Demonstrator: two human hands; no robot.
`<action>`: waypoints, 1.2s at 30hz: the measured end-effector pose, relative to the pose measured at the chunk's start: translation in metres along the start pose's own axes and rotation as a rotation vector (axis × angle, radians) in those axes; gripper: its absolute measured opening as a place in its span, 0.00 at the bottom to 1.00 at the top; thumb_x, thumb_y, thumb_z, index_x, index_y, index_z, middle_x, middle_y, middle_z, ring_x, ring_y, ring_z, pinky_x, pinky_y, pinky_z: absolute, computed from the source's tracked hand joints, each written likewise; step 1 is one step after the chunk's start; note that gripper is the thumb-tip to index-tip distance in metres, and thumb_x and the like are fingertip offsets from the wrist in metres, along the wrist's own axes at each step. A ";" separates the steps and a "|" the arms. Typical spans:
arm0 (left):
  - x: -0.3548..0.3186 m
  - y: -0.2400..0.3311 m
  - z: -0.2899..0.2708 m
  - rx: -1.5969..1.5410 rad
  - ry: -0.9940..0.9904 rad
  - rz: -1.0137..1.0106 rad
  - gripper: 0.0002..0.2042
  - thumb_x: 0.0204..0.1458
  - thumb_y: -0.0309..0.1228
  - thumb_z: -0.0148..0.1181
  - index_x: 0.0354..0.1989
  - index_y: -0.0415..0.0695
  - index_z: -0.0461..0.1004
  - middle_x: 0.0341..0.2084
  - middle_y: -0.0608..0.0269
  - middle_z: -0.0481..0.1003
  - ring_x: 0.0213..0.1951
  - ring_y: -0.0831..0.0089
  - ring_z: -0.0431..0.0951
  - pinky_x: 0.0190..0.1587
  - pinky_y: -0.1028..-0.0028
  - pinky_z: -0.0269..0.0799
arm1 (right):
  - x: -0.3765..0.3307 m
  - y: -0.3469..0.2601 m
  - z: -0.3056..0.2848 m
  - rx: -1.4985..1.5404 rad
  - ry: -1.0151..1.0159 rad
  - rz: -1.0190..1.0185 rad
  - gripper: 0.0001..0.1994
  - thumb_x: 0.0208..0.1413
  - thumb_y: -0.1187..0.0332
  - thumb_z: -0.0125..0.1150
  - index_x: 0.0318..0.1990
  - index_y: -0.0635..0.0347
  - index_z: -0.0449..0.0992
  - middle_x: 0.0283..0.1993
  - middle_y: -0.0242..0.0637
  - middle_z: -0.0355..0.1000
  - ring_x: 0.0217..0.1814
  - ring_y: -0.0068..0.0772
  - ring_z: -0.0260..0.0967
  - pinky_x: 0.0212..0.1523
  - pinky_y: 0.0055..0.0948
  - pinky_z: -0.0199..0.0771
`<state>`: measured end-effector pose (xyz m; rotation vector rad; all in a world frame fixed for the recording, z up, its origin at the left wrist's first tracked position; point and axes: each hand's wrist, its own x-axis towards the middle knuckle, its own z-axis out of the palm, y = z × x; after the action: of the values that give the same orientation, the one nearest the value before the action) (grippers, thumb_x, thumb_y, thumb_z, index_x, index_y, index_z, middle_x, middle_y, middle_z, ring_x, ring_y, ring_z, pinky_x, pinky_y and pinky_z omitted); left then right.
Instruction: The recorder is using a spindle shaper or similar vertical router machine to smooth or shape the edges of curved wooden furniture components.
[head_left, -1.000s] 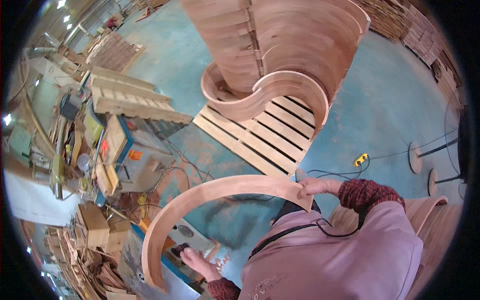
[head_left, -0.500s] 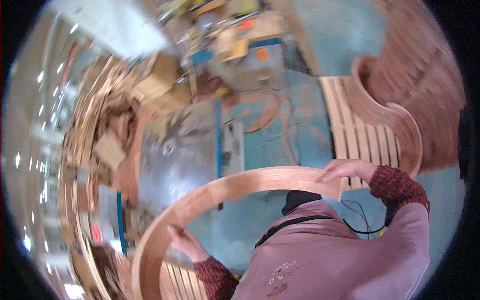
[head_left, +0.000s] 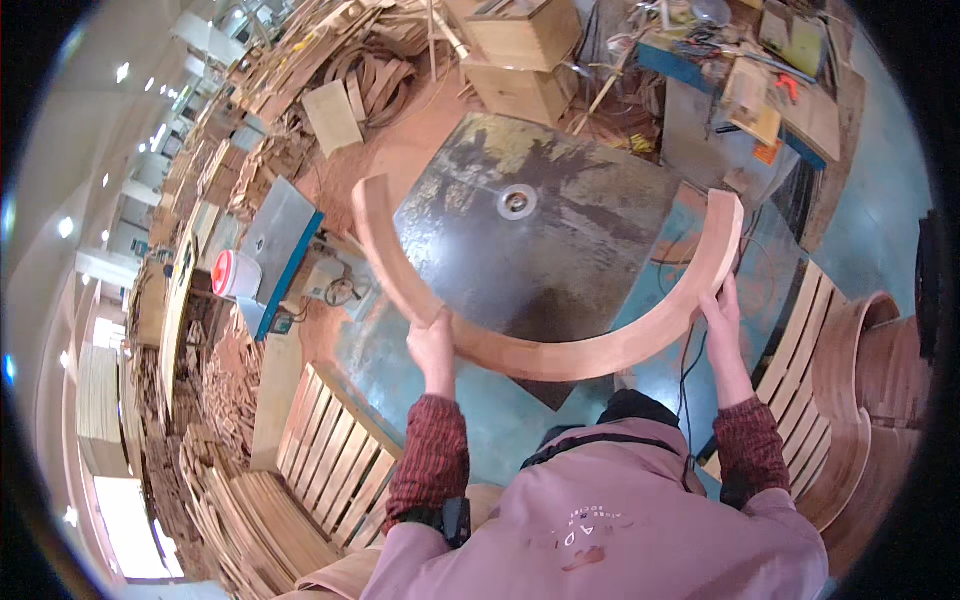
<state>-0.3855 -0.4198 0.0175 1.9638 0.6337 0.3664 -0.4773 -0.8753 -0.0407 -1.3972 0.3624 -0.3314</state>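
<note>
A curved wooden piece (head_left: 545,358), a pale reddish-brown half ring, is held up in front of me with its two ends pointing away. My left hand (head_left: 432,345) grips the left part of the arc. On the right part, my right hand (head_left: 722,312) is closed round the outer edge, below the right end. Beyond and beneath the arc lies a metal machine table (head_left: 540,250) with a dull, stained top and a small round spindle (head_left: 517,202) in its middle. The piece hangs over the near part of that table.
A second metal-topped machine (head_left: 285,245) with a red-and-white tub (head_left: 235,273) stands at left. Slatted pallets (head_left: 335,450) lie near left and right. Curved wooden parts (head_left: 845,400) stack at right. Wooden boxes (head_left: 525,50) and a cluttered bench (head_left: 690,60) are at the back.
My body has turned toward the metal table, which now lies straight ahead. The curved piece has swung round: its ends now point away, and my hands hold its two sides.
</note>
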 end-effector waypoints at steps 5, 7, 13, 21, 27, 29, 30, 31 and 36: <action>0.079 -0.042 0.028 0.126 0.032 0.050 0.16 0.49 0.32 0.66 0.39 0.29 0.81 0.30 0.53 0.83 0.31 0.62 0.83 0.38 0.62 0.77 | 0.038 0.027 0.096 -0.236 0.240 0.048 0.33 0.61 0.73 0.61 0.74 0.62 0.60 0.62 0.40 0.70 0.61 0.34 0.69 0.64 0.31 0.66; 0.112 -0.054 0.032 0.296 -0.095 -0.019 0.18 0.52 0.34 0.63 0.43 0.30 0.79 0.45 0.42 0.79 0.49 0.47 0.80 0.54 0.54 0.72 | 0.039 0.034 0.119 -0.276 0.282 0.149 0.32 0.61 0.74 0.60 0.74 0.62 0.60 0.62 0.42 0.70 0.61 0.34 0.69 0.64 0.32 0.66; 0.158 -0.070 0.042 0.073 -0.315 0.257 0.26 0.59 0.38 0.61 0.57 0.28 0.69 0.63 0.33 0.66 0.65 0.41 0.66 0.69 0.54 0.59 | -0.005 0.066 0.181 -0.304 0.605 0.094 0.35 0.60 0.73 0.62 0.73 0.67 0.57 0.63 0.46 0.69 0.63 0.38 0.69 0.65 0.35 0.67; 0.277 -0.049 0.071 -0.121 -0.624 0.142 0.21 0.68 0.40 0.50 0.55 0.31 0.72 0.45 0.50 0.77 0.49 0.62 0.76 0.54 0.64 0.70 | -0.065 0.074 0.281 -0.204 0.774 0.112 0.38 0.55 0.79 0.60 0.74 0.66 0.53 0.63 0.44 0.65 0.62 0.38 0.67 0.63 0.33 0.67; 0.263 -0.028 0.096 -0.155 -0.645 0.226 0.20 0.70 0.37 0.49 0.61 0.33 0.69 0.46 0.51 0.77 0.48 0.61 0.76 0.54 0.63 0.70 | -0.071 0.080 0.274 -0.278 0.936 0.126 0.38 0.51 0.84 0.53 0.73 0.64 0.55 0.60 0.41 0.66 0.58 0.36 0.67 0.60 0.32 0.69; 0.244 -0.040 0.104 -0.217 -0.658 0.238 0.22 0.70 0.37 0.49 0.65 0.34 0.67 0.53 0.52 0.75 0.54 0.63 0.75 0.58 0.65 0.68 | -0.084 0.082 0.256 -0.199 0.974 0.069 0.37 0.51 0.84 0.52 0.73 0.65 0.56 0.59 0.40 0.66 0.57 0.35 0.67 0.58 0.32 0.69; 0.233 -0.047 0.108 -0.245 -0.662 0.244 0.23 0.71 0.37 0.49 0.67 0.34 0.67 0.56 0.52 0.74 0.57 0.64 0.74 0.60 0.67 0.67 | -0.092 0.084 0.243 -0.158 0.990 0.043 0.36 0.51 0.84 0.52 0.73 0.65 0.57 0.58 0.40 0.67 0.57 0.35 0.68 0.58 0.31 0.69; 0.222 -0.049 0.111 -0.295 -0.723 0.210 0.23 0.71 0.34 0.47 0.70 0.35 0.62 0.59 0.53 0.73 0.59 0.64 0.72 0.62 0.66 0.66 | -0.101 0.094 0.222 -0.210 1.000 0.058 0.34 0.54 0.83 0.51 0.72 0.64 0.59 0.54 0.38 0.68 0.53 0.32 0.68 0.53 0.29 0.71; 0.165 -0.047 0.111 -0.259 -0.783 0.157 0.24 0.72 0.33 0.45 0.72 0.35 0.58 0.62 0.54 0.70 0.61 0.65 0.70 0.63 0.68 0.64 | -0.143 0.090 0.178 -0.110 1.067 0.147 0.30 0.58 0.81 0.50 0.70 0.64 0.60 0.45 0.33 0.68 0.42 0.26 0.67 0.41 0.27 0.70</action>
<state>-0.2072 -0.3892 -0.0775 1.7201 -0.0720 -0.2252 -0.5267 -0.6421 -0.0980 -1.1855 1.3602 -0.9385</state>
